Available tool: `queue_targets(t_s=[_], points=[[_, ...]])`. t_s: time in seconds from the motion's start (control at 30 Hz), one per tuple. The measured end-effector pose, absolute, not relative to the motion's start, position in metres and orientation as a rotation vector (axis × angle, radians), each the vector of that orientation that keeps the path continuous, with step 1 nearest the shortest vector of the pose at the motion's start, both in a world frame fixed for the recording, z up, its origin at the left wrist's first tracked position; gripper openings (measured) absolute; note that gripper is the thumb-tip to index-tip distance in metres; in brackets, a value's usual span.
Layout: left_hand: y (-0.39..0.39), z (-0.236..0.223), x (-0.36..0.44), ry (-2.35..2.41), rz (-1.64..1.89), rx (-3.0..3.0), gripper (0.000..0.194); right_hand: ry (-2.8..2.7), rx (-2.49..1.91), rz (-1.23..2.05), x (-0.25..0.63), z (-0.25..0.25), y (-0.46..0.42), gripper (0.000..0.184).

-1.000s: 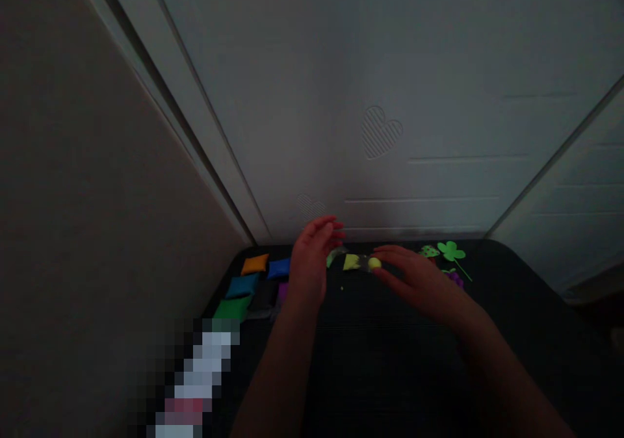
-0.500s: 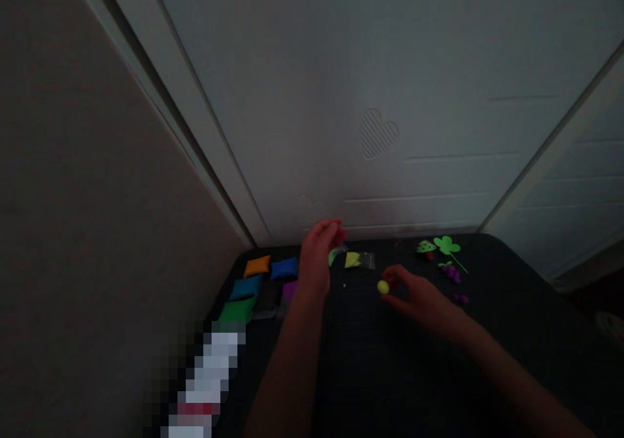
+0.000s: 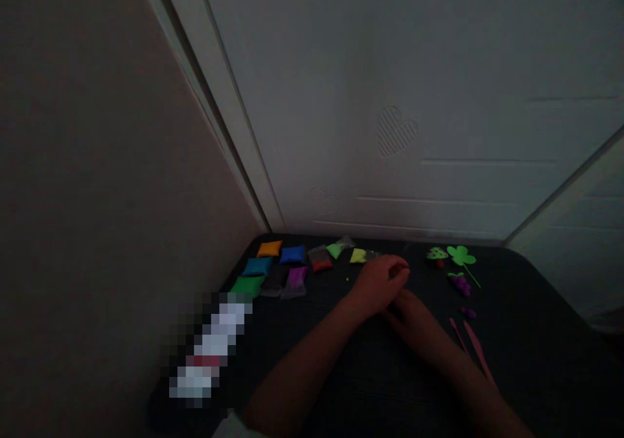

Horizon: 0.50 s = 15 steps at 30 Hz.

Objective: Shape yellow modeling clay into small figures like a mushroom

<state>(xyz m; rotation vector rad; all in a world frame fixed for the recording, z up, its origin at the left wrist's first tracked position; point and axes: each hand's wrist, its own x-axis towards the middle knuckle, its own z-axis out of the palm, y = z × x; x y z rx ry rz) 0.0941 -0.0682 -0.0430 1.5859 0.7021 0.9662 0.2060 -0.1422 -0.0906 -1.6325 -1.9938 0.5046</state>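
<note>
My left hand is curled over the fingers of my right hand, and the two touch above the dark table. The left fingers bend round with a small gap by the thumb. The right fingertips are covered by the left palm. The yellow ball is out of sight where the hands meet. Just behind the left hand lies a packet of yellow clay, its clear end partly covered. A tiny yellow bit sits left of the wrist.
Left are orange, blue, green, purple and other packets, beside a blurred-out white item. Right lie a spotted mushroom shape, green clover, purple grape bunch, purple piece and pink tools.
My left hand has come right and down onto my right hand. The yellow ball, pinched in the right fingers before, is now hidden. The view has shifted, baring the red packet and pink tools.
</note>
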Motion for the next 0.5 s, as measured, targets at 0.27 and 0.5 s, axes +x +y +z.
queue_targets(t_s=[0.27,0.5], points=[[-0.084,-0.087,0.044,0.881,0.883,1.659,0.016,-2.030,-1.661,0.366,0.209,-0.111,-0.143,0.030],[-0.088,-0.095,0.028,0.820,0.763,1.747,0.029,-2.043,-1.645,0.371,0.207,-0.112,-0.144,0.031]])
